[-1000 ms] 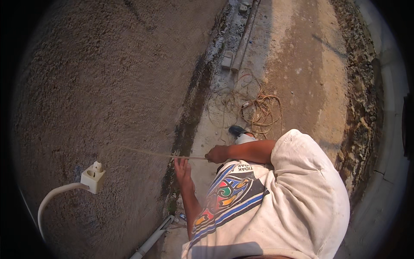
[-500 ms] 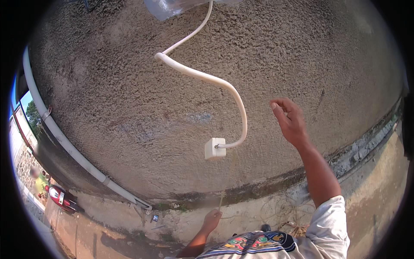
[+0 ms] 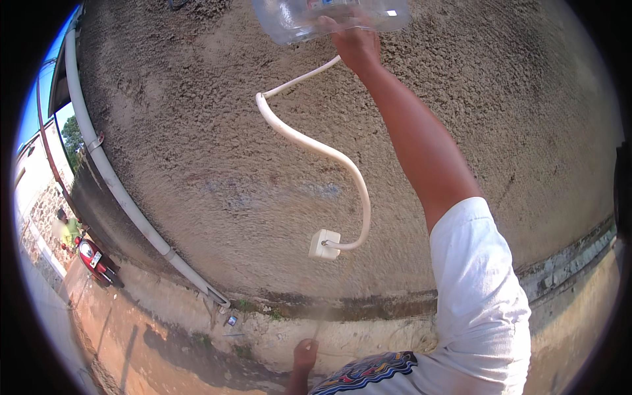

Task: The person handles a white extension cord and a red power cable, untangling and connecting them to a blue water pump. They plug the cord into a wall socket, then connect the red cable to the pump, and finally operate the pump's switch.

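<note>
A clear plastic container (image 3: pixel 289 26) is at the top of the view against the rough wall. My right hand (image 3: pixel 359 49) is raised to its lower edge, fingers closed at the plastic and partly hidden by it. A white cable (image 3: pixel 329 150) runs down from beside that hand, bends and curves into a small white box (image 3: pixel 324 243) on the wall. Low down near the wall's foot is my left hand (image 3: pixel 305 353), closed. A faint thin strip rises from it, too blurred to name.
A grey pipe (image 3: pixel 125 196) slopes down the wall's left side. Beyond it a person (image 3: pixel 69 229) is by a red motorbike (image 3: pixel 92 255). A small dark item (image 3: pixel 232 320) lies on the concrete ledge (image 3: pixel 349 331) along the wall's foot.
My right hand has gone up from beside the cable to the plastic container. My left hand is lower and further left in the picture. The view has shifted, showing more of the container.
</note>
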Motion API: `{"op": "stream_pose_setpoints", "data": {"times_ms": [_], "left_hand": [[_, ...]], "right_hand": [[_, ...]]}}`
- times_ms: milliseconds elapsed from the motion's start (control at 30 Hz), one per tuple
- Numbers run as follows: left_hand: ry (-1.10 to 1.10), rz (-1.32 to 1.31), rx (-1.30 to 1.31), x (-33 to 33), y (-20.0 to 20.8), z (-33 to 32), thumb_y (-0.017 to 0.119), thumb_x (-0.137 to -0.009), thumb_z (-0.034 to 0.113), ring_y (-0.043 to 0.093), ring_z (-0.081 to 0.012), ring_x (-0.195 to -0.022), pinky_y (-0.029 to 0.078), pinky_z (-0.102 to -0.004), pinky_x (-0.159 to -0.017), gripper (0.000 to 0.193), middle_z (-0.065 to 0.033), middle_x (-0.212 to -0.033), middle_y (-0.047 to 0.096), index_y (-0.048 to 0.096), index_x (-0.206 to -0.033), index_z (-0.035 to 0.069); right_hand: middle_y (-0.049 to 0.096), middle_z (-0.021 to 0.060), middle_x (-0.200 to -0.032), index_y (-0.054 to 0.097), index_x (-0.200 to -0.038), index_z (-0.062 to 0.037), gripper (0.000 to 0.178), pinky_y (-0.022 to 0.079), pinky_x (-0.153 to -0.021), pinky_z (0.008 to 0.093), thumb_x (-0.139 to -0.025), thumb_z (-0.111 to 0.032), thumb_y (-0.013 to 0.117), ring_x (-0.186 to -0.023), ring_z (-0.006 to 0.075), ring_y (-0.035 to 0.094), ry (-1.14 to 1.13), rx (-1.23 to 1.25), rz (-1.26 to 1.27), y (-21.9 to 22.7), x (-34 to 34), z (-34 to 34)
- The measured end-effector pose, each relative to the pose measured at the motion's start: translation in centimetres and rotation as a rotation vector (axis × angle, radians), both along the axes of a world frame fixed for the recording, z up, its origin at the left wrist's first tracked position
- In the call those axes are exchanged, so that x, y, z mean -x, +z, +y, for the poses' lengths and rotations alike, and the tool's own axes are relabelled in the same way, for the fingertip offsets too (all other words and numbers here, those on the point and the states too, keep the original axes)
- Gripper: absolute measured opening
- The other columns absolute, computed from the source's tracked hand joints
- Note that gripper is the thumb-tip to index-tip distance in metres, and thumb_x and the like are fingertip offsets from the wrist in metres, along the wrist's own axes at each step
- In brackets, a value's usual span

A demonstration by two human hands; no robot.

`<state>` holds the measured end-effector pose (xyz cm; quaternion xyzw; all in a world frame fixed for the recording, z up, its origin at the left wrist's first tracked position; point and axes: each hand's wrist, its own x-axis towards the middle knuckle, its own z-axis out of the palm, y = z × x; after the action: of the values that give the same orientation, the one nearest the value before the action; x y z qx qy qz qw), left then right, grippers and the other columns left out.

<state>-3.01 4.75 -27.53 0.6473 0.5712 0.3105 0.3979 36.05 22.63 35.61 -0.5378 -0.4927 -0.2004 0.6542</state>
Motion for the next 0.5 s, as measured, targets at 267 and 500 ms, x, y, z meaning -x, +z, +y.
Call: {"op": "stream_pose_setpoints", "data": {"times_ms": [267,500], "left_hand": [[0.031,0.013,0.036,0.0,0.6,-4.2,0.064,-0.087,0.023,0.066,-0.0339,-0.092,0.05,-0.0379,-0.083,0.024,-0.0194,-0.094,0.068,0.068,-0.093,0.0],[-0.174,0.062,0.072,-2.1,1.6,-2.5,0.058,-0.09,0.027,0.064,-0.0385,-0.091,0.049,-0.0412,-0.079,0.028,-0.0224,-0.092,0.065,0.066,-0.095,0.0]], "right_hand": [[0.064,0.0204,-0.116,0.065,-0.114,-0.0073,0.054,0.048,-0.09,0.0483,-0.08,-0.049,0.066,-0.107,0.0356,0.062,0.01,-0.139,0.147,4.1,1.7,2.8],[0.069,0.0161,-0.097,0.066,-0.113,-0.0079,0.043,0.051,-0.08,0.0467,-0.088,-0.042,0.056,-0.09,0.0343,0.066,-0.861,-0.328,-0.371,9.1,-8.1,12.0]]}}
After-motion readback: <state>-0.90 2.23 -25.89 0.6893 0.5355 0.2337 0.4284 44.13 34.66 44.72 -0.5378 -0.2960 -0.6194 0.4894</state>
